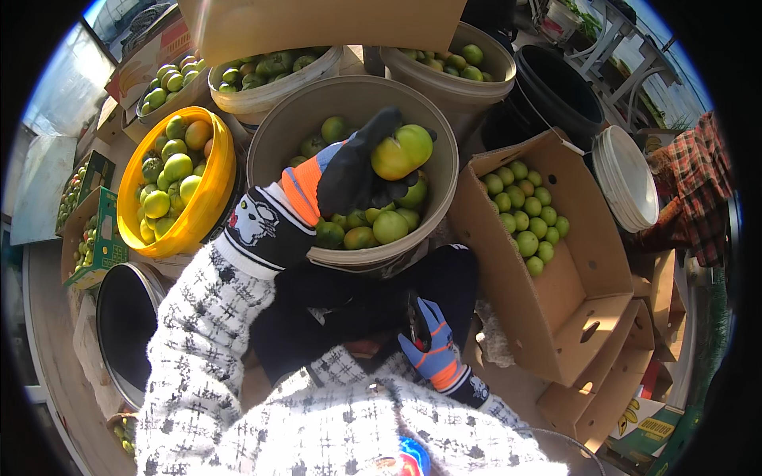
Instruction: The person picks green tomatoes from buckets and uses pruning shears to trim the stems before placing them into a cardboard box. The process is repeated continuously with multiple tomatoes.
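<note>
My left hand (357, 172), in a black-coated glove with an orange cuff, holds a large green tomato (402, 152) above a deep grey bucket (352, 256). More green tomatoes (390, 227) lie inside that bucket. Low over my lap, my right hand (431, 345), in a blue and orange glove, is closed around a small tool with red and black parts, perhaps pruning shears (419, 330); my fingers hide part of it. To the right of the bucket a cardboard box (565, 297) holds small green tomatoes (527, 243) in rows at its far side.
A yellow tub (126, 208) of tomatoes stands at the left, above a dark bucket (128, 333). Two pale buckets (286, 95) (476, 95) of tomatoes stand behind, partly under a cardboard flap (327, 24). Black and white buckets (559, 89) (625, 178) stand back right, beside a plaid cloth (702, 184).
</note>
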### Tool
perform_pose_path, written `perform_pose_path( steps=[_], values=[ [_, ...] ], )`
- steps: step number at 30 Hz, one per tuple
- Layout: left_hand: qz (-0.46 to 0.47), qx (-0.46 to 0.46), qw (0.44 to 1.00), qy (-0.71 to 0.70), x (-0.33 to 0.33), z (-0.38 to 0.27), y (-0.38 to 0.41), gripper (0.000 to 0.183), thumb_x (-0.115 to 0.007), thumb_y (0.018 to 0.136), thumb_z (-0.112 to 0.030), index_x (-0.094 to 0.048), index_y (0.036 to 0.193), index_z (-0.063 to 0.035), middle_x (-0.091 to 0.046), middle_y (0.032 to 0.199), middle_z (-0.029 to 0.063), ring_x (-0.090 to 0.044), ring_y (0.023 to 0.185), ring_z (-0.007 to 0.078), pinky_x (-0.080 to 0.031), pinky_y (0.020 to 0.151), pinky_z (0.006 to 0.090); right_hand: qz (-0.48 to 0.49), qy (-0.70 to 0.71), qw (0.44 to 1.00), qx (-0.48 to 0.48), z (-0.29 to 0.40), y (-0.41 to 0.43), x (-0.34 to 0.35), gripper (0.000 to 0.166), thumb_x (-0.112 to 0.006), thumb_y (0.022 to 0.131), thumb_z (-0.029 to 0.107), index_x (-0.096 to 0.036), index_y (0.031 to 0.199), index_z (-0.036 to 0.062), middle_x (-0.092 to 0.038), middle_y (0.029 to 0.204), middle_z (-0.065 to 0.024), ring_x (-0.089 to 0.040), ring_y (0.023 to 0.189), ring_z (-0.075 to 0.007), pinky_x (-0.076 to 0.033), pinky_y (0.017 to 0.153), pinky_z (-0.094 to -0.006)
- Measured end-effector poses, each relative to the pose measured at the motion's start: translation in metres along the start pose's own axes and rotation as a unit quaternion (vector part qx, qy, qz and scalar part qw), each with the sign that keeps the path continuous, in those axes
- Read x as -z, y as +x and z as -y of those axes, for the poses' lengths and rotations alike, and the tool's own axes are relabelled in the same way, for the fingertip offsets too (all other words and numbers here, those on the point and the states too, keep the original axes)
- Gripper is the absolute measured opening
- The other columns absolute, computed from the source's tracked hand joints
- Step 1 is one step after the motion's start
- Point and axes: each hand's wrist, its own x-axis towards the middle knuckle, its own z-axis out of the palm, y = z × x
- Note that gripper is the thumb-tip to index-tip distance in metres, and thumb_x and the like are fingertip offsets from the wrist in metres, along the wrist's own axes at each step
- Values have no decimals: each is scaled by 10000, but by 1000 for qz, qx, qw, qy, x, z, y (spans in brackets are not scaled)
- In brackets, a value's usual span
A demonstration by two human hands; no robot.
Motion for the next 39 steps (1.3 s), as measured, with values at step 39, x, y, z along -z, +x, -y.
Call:
perform_pose_path(
  steps=[39],
  values=[
    [-33, -222, 953, -204, -29, 52, -51, 432, -617, 879, -101, -476, 1284, -152, -587, 1070, 8, -592, 909, 128, -502, 735, 241, 8, -3, 1000, -12, 6, -11, -10, 684, -719, 721, 95, -419, 1329, 7, -496, 1221, -188, -507, 1113, -338, -410, 946, -363]
  ],
)
